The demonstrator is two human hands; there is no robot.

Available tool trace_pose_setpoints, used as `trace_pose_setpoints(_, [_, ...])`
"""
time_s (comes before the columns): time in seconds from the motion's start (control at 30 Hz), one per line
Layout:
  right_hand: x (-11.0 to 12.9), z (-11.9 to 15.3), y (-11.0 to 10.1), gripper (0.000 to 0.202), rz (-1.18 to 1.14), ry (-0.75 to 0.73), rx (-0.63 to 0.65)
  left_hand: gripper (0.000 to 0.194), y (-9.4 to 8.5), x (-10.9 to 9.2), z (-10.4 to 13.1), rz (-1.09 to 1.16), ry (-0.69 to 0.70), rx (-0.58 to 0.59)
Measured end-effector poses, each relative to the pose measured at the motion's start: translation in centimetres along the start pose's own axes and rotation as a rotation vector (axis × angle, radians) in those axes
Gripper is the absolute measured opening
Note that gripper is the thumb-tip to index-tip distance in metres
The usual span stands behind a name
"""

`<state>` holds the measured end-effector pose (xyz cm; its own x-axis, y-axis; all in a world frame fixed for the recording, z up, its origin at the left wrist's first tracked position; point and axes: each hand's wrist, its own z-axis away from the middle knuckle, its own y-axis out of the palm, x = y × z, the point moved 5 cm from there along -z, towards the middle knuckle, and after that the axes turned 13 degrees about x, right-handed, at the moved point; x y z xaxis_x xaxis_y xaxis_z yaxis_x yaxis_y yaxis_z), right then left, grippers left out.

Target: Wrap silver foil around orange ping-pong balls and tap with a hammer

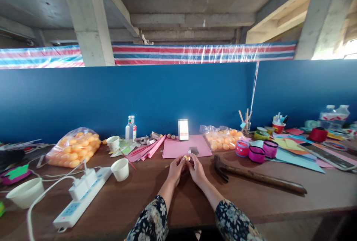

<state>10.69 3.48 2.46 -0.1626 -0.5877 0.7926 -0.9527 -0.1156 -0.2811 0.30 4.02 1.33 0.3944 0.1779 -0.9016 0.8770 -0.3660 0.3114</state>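
Centrally: one small yellowish piece (187, 157), detail too small to tell, pinched between the fingertips of both hands near the front edge of a pink sheet (174, 149). Left hand (175, 171): fingers curled, closed on the piece. Right hand (197, 172): likewise closed on it, opposite side. To the right: one hammer (260, 177), wooden-handled, lying on the table (134, 200). To the left: one white cup (119, 169), upright; one power strip (69, 210), plugs fitted. Beyond, either side: two bags of orange balls, left bag (74, 148) and right bag (223, 139).
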Motion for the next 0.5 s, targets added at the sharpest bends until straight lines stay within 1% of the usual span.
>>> trace_pose_setpoints(0.07, [0.02,0.04,0.1,0.03,-0.053,0.002,0.025,0.04,0.12,-0.07,0.03,-0.022,0.006,0.036])
trace_pose_setpoints(0.17, [0.28,0.07,0.02,0.031,-0.091,0.006,0.036,0.043,-0.1,0.01,-0.04,-0.026,0.024,0.042])
trace_pose_setpoints(0.3, [0.4,0.03,-0.11,0.032,-0.104,0.009,0.03,0.043,-0.25,0.2,-0.2,-0.016,0.026,0.036])
trace_pose_setpoints(0.4, [-0.01,0.0,-0.16,0.033,-0.116,0.032,0.002,0.04,0.01,0.04,-0.21,-0.006,0.043,0.048])
trace_pose_setpoints(0.5, [-0.41,-0.05,-0.22,0.034,-0.103,0.052,-0.014,0.038,0.22,0.05,-0.13,0.028,0.022,0.049])
